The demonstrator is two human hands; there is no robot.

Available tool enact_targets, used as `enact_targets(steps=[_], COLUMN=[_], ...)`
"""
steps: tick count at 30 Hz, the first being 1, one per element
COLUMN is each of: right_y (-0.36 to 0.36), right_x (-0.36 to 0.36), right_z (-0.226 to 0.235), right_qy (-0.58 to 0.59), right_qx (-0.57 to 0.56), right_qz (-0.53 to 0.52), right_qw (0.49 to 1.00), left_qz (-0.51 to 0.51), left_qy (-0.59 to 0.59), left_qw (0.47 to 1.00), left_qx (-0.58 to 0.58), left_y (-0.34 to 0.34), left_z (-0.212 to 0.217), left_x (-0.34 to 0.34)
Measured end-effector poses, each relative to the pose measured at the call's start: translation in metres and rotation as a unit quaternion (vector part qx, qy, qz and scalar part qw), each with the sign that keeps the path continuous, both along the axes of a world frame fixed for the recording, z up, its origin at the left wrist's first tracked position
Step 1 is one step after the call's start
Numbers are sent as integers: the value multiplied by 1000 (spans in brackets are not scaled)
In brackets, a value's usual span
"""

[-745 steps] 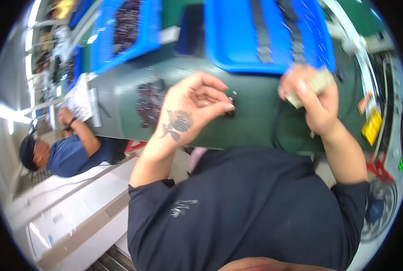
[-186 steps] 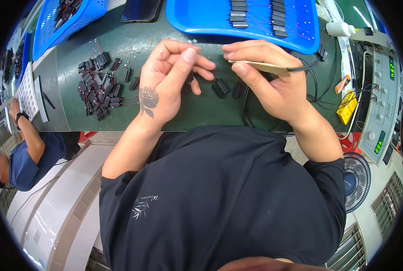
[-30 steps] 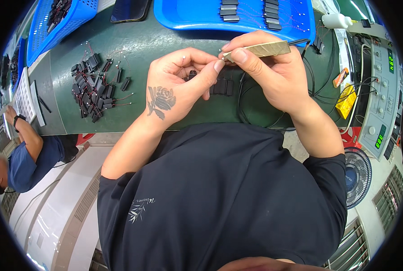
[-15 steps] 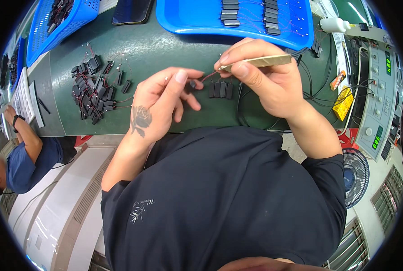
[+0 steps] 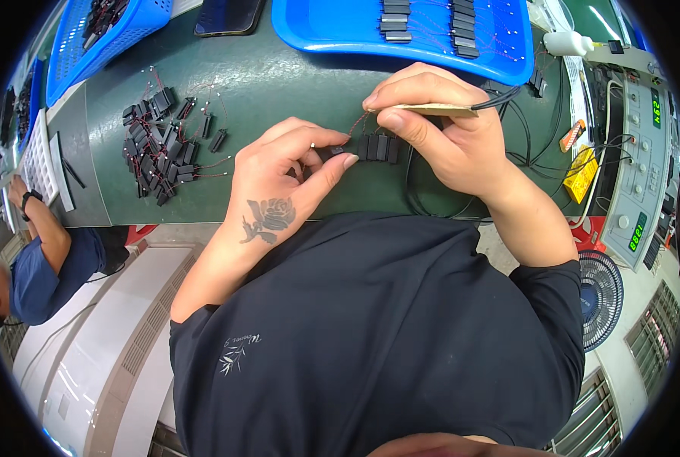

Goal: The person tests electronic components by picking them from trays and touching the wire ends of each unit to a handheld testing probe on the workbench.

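My left hand (image 5: 290, 167) pinches a small black rectangular block (image 5: 335, 151) between thumb and fingers, beside a short row of similar black blocks (image 5: 378, 148) on the green tabletop. From the held block a thin twisted red wire (image 5: 357, 124) rises toward my right fingertips. My right hand (image 5: 450, 126) is closed on a flat tan tweezer-like tool (image 5: 431, 110), with black cables at its back end. Its tip meets the wire's end near my fingers; exact contact is too small to tell. To the left lies a loose pile of black wired blocks (image 5: 157, 148).
A blue tray (image 5: 317, 42) with rows of black blocks stands at the back. A blue basket (image 5: 115, 49) and a phone (image 5: 228, 17) are far left. At right are a white bottle (image 5: 568, 43), a yellow box (image 5: 580, 174), loose cables and a metered instrument (image 5: 635, 167). A co-worker (image 5: 47, 255) sits left.
My left thumb and fingers have closed around the black block and lowered it next to the row. My right hand keeps the tool, now turned edge-on, near the wire's end.
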State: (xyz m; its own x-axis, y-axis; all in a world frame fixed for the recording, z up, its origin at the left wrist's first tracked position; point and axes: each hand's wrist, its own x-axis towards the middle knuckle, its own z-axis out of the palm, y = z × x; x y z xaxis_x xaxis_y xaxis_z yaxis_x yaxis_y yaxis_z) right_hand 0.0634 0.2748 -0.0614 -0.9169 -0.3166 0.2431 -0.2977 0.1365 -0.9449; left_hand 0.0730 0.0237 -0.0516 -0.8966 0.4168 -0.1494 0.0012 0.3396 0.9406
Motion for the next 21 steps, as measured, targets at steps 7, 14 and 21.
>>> enact_targets(steps=[7,14,21], right_y=[1,0,5], right_x=[-1,0,7], right_z=[1,-2,4], right_qy=[17,68,-61], right_qx=[50,4,-80], right_qz=[-7,-27,-36], right_qw=[999,997,994], left_qz=[10,105,14], left_qy=[23,-159,-172], left_qw=[997,981,978], left_qx=[-78,25,119], left_y=[4,-9,-4], left_z=[7,24,26], left_x=[-1,-5,1])
